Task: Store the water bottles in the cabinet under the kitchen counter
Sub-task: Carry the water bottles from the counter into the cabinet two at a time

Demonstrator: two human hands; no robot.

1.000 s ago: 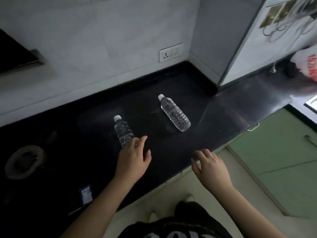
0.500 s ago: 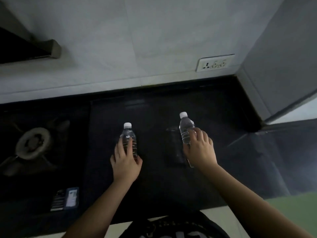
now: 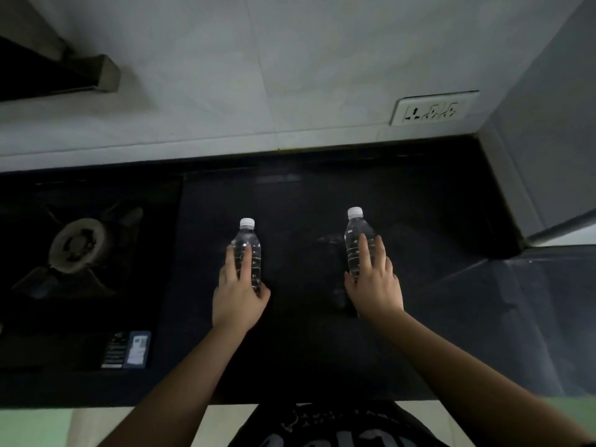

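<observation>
water bottles, two, clear plastic, white screw caps, both on the black kitchen counter (image 3: 322, 350), well apart from each other. left bottle (image 3: 247, 250): just right of the gas hob, cap pointing toward the wall, gripped low on the body by the left hand (image 3: 238, 295), fingers laid over the top and thumb tucked against the near right side. right bottle (image 3: 356, 243): nearer the corner, grasped by the right hand (image 3: 375, 285), fingers spread across the body, thumb on the left flank. whether standing or lying flat: hard to tell from this steep angle. contents: clear liquid, presumably water, filling each to about the shoulder; caps on, tightness not checkable. cabinet under the counter: not in view, only a pale green strip at the bottom edge, so door state unknown. other items: gas burner (image 3: 77, 245) on the hob at left, a small printed label (image 3: 135, 348) at its near corner, a wall socket (image 3: 433, 108) above the right bottle. risks, judged: thin ribbed walls likely to flex and slip if squeezed loosely during the lift; both hands occupied, leaving none free for a cabinet door; a dropped bottle could roll off the front edge or onto the burner; a loose cap could leak once tilted.
</observation>
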